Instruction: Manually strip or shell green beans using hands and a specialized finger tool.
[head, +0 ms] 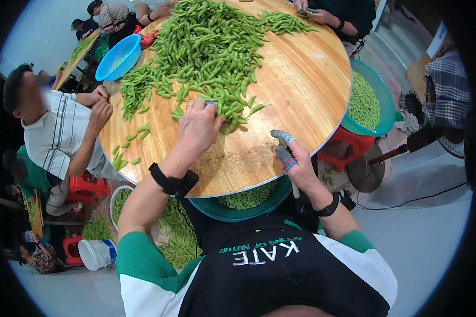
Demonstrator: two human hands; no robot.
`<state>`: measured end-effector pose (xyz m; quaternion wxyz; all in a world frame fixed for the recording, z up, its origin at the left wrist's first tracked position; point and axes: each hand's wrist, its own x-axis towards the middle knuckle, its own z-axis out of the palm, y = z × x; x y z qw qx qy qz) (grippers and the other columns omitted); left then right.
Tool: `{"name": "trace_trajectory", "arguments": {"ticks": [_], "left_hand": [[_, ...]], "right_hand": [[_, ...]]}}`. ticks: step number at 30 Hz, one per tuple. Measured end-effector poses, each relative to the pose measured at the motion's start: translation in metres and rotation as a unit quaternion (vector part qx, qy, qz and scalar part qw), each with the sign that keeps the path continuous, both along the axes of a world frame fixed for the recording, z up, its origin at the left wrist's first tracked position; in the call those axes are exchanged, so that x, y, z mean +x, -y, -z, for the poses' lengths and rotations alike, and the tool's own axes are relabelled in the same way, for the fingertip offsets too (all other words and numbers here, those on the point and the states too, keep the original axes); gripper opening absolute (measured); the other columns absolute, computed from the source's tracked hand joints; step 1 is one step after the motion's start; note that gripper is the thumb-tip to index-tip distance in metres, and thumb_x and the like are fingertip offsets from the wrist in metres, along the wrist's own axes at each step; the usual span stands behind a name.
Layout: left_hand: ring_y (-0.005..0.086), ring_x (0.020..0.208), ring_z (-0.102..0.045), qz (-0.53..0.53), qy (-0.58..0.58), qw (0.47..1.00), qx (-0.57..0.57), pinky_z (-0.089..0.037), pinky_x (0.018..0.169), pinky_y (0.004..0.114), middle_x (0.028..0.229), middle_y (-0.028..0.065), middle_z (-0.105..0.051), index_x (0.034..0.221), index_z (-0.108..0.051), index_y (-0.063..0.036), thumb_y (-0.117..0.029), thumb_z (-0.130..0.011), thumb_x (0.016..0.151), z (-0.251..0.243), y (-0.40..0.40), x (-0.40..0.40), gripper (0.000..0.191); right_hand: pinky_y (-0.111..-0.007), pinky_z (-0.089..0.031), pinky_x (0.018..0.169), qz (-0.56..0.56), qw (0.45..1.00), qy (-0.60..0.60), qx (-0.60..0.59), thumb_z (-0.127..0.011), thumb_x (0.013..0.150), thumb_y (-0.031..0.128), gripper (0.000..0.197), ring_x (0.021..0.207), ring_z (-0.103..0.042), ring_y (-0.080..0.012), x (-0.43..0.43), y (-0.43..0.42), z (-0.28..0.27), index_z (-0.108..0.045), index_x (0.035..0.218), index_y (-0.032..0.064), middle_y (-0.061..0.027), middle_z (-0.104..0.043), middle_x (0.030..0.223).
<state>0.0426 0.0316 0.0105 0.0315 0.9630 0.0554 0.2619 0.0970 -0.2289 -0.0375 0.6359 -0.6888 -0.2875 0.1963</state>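
Observation:
A large heap of green edamame pods (210, 43) covers the far middle of a round wooden table (309, 79). My left hand (200, 125) reaches into the near edge of the heap, its fingers curled down among the pods. Its fingertips are hidden, so I cannot tell whether it grips any. Near the table's front right edge, my right hand (299, 162) wears grey coverings on the thumb and forefinger. A slim tool with a pale handle (295, 191) is held in it; the tool's working end is not clear. Below the table edge, a green basin (210, 210) contains shelled beans (250, 198).
A teal basin (384, 107) of shelled beans rests on a red stool (347, 148) at the right. A blue basket (133, 49) stands at the table's far left. People (59, 123) sit around the table. Pods (174, 241) and a white bucket (95, 253) are on the floor, left.

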Motion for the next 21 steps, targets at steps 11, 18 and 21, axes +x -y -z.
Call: {"name": "trace_trajectory", "arguments": {"ticks": [11, 18, 21], "left_hand": [[0.031, 0.087, -0.057, 0.061, -0.036, 0.995, 0.072, -0.047, 0.07, 0.041, 0.093, 0.0134, -0.057, 0.094, -0.063, -0.0053, -0.005, -0.068, 0.074, 0.013, -0.009, -0.017, 0.021], [0.0304, 0.078, -0.061, 0.141, 0.075, 0.982, -0.102, -0.045, 0.061, 0.036, 0.085, 0.0125, -0.059, 0.092, -0.056, -0.0023, -0.002, -0.067, 0.076, -0.003, 0.006, -0.022, 0.018], [0.0171, 0.067, -0.06, 0.169, -0.011, 0.913, -0.371, -0.046, 0.059, 0.028, 0.077, 0.0075, -0.061, 0.092, -0.058, -0.0011, -0.002, -0.07, 0.08, -0.012, 0.031, -0.042, 0.017]], "right_hand": [[-0.025, -0.044, 0.065, -0.016, 1.0, -0.016, -0.016, -0.053, 0.093, 0.011, 0.04, 0.071, -0.054, -0.0111, -0.001, -0.001, 0.002, -0.051, 0.133, 0.0041, -0.0026, -0.058, 0.078], [-0.018, -0.037, 0.046, -0.123, 0.973, -0.18, 0.074, -0.046, 0.098, 0.014, 0.039, 0.057, -0.047, -0.0046, -0.016, -0.016, -0.004, -0.046, 0.136, 0.0036, 0.0, -0.054, 0.076], [-0.018, -0.038, 0.044, -0.132, 0.933, -0.298, 0.155, -0.039, 0.102, 0.013, 0.034, 0.057, -0.048, -0.0052, -0.027, -0.027, -0.02, -0.045, 0.134, 0.0036, -0.0019, -0.055, 0.079]]}}
